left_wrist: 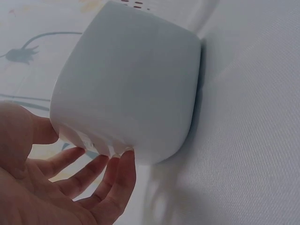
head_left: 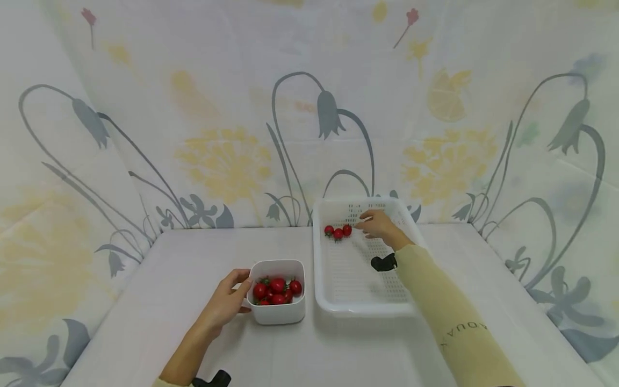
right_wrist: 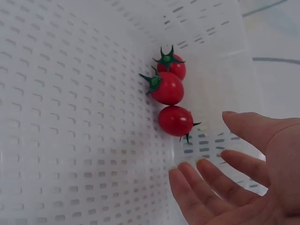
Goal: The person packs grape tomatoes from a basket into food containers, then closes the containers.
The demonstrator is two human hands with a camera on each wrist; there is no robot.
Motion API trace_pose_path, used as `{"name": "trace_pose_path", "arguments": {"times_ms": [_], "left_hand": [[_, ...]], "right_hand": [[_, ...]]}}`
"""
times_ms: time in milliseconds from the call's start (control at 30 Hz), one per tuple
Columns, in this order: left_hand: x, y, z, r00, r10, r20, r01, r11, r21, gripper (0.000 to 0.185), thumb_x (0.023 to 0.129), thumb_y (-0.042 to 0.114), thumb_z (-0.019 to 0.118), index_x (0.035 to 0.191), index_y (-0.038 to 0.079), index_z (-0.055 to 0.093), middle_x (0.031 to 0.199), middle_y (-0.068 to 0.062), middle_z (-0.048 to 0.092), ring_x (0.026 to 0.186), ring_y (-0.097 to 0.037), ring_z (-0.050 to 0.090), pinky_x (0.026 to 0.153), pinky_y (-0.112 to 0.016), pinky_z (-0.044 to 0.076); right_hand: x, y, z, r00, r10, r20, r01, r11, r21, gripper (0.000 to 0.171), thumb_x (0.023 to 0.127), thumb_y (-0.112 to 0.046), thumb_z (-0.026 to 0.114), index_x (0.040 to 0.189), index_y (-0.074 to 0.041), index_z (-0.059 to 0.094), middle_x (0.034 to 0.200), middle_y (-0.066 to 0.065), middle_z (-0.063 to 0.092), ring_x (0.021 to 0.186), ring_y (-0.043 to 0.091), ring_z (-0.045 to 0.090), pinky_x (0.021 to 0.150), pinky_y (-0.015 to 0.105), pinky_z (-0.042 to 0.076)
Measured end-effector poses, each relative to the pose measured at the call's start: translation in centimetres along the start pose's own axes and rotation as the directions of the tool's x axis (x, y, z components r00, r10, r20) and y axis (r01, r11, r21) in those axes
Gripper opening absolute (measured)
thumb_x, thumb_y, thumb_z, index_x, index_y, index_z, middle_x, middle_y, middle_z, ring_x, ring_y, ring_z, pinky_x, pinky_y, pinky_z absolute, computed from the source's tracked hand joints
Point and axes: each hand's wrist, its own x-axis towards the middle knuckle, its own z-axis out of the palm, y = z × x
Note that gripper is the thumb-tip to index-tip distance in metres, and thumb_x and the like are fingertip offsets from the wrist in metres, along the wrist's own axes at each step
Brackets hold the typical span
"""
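Note:
My left hand [head_left: 223,301] rests against the left side of a small white square container [head_left: 280,316], its fingertips touching the outer wall in the left wrist view. Inside that container lie several red cherry tomatoes [head_left: 278,285] with green stems. Over a white slotted plastic basket [head_left: 333,307], my right hand [head_left: 382,227] reaches in with spread fingers and nothing between them. Three cherry tomatoes [right_wrist: 168,88] sit together on the basket floor near its far left corner. The right fingertips are close beside the nearest one, apart from it.
The basket stands just right of the container on a white-covered table [head_left: 203,252]. Behind the table hangs a pale cloth [head_left: 309,177] with printed flowers. The right forearm's sleeve [head_left: 450,312] crosses the basket's right rim.

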Motion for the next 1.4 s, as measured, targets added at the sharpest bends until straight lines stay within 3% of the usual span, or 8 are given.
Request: {"name": "trace_pose_path", "arguments": {"times_ms": [167,267,433,600,767,1033,1233,1400], "left_hand": [[-0.1,0.2,-0.4,1.0,0.018,0.015,-0.018,1.0,-0.007,0.036,0.108,0.019,0.051,0.14,0.001,0.051,0.143,-0.024,0.051,0.118,-0.039,0.061,0.078,-0.043,0.062],[-0.1,0.2,-0.4,1.0,0.017,0.018,-0.016,1.0,-0.012,0.036,0.108,0.018,0.051,0.139,0.0,0.051,0.142,-0.024,0.052,0.116,-0.038,0.061,0.077,-0.043,0.062],[0.0,0.2,-0.3,1.0,0.008,0.009,-0.008,1.0,-0.013,0.035,0.107,0.017,0.052,0.138,0.0,0.052,0.14,-0.023,0.053,0.112,-0.035,0.062,0.075,-0.042,0.063],[0.0,0.2,-0.3,1.0,0.005,0.005,-0.005,1.0,-0.008,0.035,0.108,0.018,0.052,0.138,0.0,0.052,0.14,-0.023,0.052,0.112,-0.034,0.062,0.075,-0.042,0.063],[0.0,0.1,-0.2,1.0,0.001,0.006,-0.001,1.0,-0.007,0.036,0.107,0.018,0.052,0.138,0.001,0.052,0.142,-0.023,0.05,0.113,-0.035,0.062,0.076,-0.043,0.063],[0.3,-0.1,-0.3,1.0,-0.004,0.003,0.004,1.0,0.0,0.036,0.108,0.018,0.052,0.139,0.001,0.052,0.143,-0.023,0.05,0.115,-0.036,0.061,0.077,-0.044,0.063],[0.1,0.0,-0.3,1.0,-0.008,0.006,0.008,1.0,-0.01,0.036,0.108,0.018,0.052,0.139,0.0,0.051,0.143,-0.024,0.049,0.116,-0.038,0.061,0.077,-0.045,0.062],[0.0,0.1,-0.3,1.0,-0.018,-0.004,0.018,1.0,0.0,0.033,0.107,0.016,0.052,0.138,0.003,0.054,0.142,-0.021,0.052,0.113,-0.035,0.062,0.077,-0.042,0.063]], "right_hand": [[0.8,0.0,0.8,0.999,0.032,0.04,-0.035,0.997,0.072,0.055,0.104,-0.014,0.057,0.148,0.011,0.039,0.154,0.029,0.038,0.132,0.047,0.051,0.105,0.047,0.051],[1.3,0.3,1.1,0.997,0.068,0.045,-0.072,0.994,0.082,0.051,0.103,-0.013,0.058,0.146,0.01,0.043,0.145,0.028,0.046,0.123,0.042,0.056,0.103,0.045,0.052],[2.0,0.5,1.9,0.995,0.103,0.017,-0.104,0.994,0.038,0.049,0.101,-0.013,0.061,0.143,0.008,0.047,0.117,0.019,0.057,0.093,0.026,0.057,0.09,0.039,0.057],[3.1,0.8,2.6,0.995,0.095,-0.018,-0.096,0.995,-0.038,0.046,0.099,-0.012,0.066,0.14,0.006,0.052,0.111,0.013,0.062,0.083,0.019,0.056,0.076,0.031,0.057],[3.7,1.0,3.2,0.995,0.08,-0.052,-0.086,0.987,-0.136,0.036,0.097,-0.011,0.068,0.129,0.005,0.062,0.104,0.014,0.067,0.074,0.018,0.059,0.071,0.029,0.057],[3.7,0.6,3.4,0.995,0.007,-0.097,-0.037,0.95,-0.31,0.021,0.093,-0.014,0.074,0.106,0.002,0.073,0.105,0.015,0.068,0.092,0.024,0.058,0.072,0.03,0.052],[3.1,0.5,2.9,0.998,0.003,-0.059,-0.021,0.954,-0.299,0.017,0.091,-0.011,0.075,0.102,0.002,0.073,0.105,0.016,0.067,0.091,0.023,0.06,0.075,0.03,0.055],[2.4,0.7,2.1,1.0,0.008,-0.019,-0.012,0.976,-0.215,0.019,0.092,-0.008,0.075,0.105,0.004,0.071,0.107,0.015,0.066,0.084,0.018,0.065,0.075,0.028,0.058]]}}
